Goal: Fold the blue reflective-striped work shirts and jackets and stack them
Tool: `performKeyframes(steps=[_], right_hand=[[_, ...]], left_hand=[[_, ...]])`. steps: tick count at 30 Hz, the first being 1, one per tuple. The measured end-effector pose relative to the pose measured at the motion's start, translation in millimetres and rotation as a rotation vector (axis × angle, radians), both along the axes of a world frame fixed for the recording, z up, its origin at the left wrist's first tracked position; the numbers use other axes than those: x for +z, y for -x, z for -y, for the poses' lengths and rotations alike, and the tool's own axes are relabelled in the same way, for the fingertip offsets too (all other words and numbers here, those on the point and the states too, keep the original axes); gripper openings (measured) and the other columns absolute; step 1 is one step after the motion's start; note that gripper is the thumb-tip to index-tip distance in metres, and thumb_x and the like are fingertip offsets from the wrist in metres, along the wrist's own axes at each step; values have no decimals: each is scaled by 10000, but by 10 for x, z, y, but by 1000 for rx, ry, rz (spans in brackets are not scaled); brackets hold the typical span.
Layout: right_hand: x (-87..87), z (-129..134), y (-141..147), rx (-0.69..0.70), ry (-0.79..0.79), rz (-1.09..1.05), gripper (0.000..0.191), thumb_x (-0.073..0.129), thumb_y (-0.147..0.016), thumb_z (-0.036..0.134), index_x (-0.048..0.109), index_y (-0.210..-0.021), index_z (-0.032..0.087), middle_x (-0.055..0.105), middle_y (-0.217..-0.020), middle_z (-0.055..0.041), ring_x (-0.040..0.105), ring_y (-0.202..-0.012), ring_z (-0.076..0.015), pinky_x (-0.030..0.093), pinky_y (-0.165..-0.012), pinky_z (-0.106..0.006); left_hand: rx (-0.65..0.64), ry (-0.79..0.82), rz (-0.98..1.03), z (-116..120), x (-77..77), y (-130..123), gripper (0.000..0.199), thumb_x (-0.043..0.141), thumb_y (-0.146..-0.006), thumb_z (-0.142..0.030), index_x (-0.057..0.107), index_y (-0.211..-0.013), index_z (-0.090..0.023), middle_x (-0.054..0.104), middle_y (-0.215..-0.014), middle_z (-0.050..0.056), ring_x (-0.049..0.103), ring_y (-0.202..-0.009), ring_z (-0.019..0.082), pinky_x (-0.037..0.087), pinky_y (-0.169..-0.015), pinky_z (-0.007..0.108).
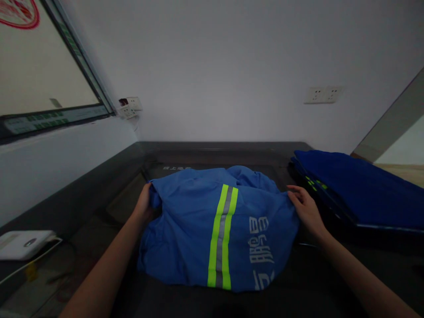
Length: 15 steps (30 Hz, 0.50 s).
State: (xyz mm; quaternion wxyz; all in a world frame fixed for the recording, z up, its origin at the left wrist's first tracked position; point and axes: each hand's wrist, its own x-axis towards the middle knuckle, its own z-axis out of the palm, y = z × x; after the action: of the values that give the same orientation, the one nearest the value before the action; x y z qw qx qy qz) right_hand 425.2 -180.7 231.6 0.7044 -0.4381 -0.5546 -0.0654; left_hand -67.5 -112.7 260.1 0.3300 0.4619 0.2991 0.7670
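Observation:
A blue work jacket [185,229] with a yellow-and-grey reflective stripe and pale printed characters lies bunched on the dark table [205,304]. At its far left corner, my left hand [145,204] is closed on the cloth, its fingertips partly hidden behind the fabric. My right hand [305,208] pinches the jacket's right edge between thumb and fingers. Between the hands the cloth spreads sideways, with a loose fold rising along its far side.
A pile of darker blue folded clothing [361,185] sits at the table's right. To the left lies a white device [26,244] with a cable. Wall sockets [323,95] are above the table's far edge, and a window [49,66] is at the left.

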Motion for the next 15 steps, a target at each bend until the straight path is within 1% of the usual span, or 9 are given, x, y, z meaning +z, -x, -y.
performKeyframes(steps=[2, 3, 6, 8, 10, 11, 13, 15], right_hand=[[21, -26, -66, -30, 13, 40, 552, 559, -775, 532, 575, -1194, 173, 633, -822, -54, 591, -702, -202, 469, -618, -322], [37, -24, -96, -55, 5, 67, 569, 560, -774, 538, 562, -1212, 177, 637, -871, -66, 602, -728, -208, 479, -643, -336], [103, 66, -111, -172, -66, 197, 530, 563, -769, 532, 589, -1172, 189, 620, -1032, -112, 616, -864, -247, 499, -708, -376], [142, 185, -18, -235, -123, 318, 458, 546, -787, 519, 632, -1102, 197, 615, -1063, -127, 600, -954, -281, 506, -757, -413], [144, 326, 172, -252, -181, 442, 382, 527, -820, 486, 662, -1044, 207, 628, -1052, -125, 584, -1009, -299, 494, -843, -462], [123, 398, 297, -247, -207, 503, 345, 524, -835, 461, 672, -1026, 214, 636, -1042, -120, 583, -1017, -300, 482, -879, -481], [33, 539, 592, -212, -249, 623, 272, 531, -859, 401, 686, -1003, 232, 652, -1026, -106, 592, -1009, -292, 475, -906, -496], [-105, 684, 919, -128, -271, 751, 215, 535, -878, 326, 690, -1004, 247, 659, -1048, -93, 604, -1011, -272, 498, -886, -474]], left_hand=[[-180, 81, -29, 60, 12, 41, 246, 483, -801, -394, 599, -849, -181, 625, -694, 28, 602, -627, 183, 509, -628, 299], [-253, 103, -45, 88, 17, 71, 237, 494, -790, -382, 603, -840, -178, 624, -680, 29, 599, -611, 182, 508, -617, 302], [-399, 103, -106, 157, 28, 165, 206, 486, -781, -324, 614, -819, -166, 638, -691, 44, 585, -582, 170, 502, -606, 296], [-464, 48, -129, 199, 37, 211, 221, 458, -792, -300, 627, -851, -171, 659, -741, 54, 601, -618, 174, 510, -642, 302], [-498, -21, -113, 246, 50, 245, 253, 437, -804, -288, 639, -917, -185, 669, -776, 48, 619, -661, 180, 520, -689, 317], [-491, -36, -84, 270, 58, 260, 255, 434, -806, -278, 642, -923, -188, 662, -750, 38, 615, -643, 175, 522, -691, 321], [-447, -11, -14, 322, 69, 277, 217, 442, -806, -254, 640, -847, -174, 616, -634, 19, 581, -557, 160, 527, -662, 321], [-403, 38, 13, 377, 71, 242, 197, 457, -815, -251, 618, -746, -161, 568, -551, 11, 566, -525, 165, 533, -651, 336]])
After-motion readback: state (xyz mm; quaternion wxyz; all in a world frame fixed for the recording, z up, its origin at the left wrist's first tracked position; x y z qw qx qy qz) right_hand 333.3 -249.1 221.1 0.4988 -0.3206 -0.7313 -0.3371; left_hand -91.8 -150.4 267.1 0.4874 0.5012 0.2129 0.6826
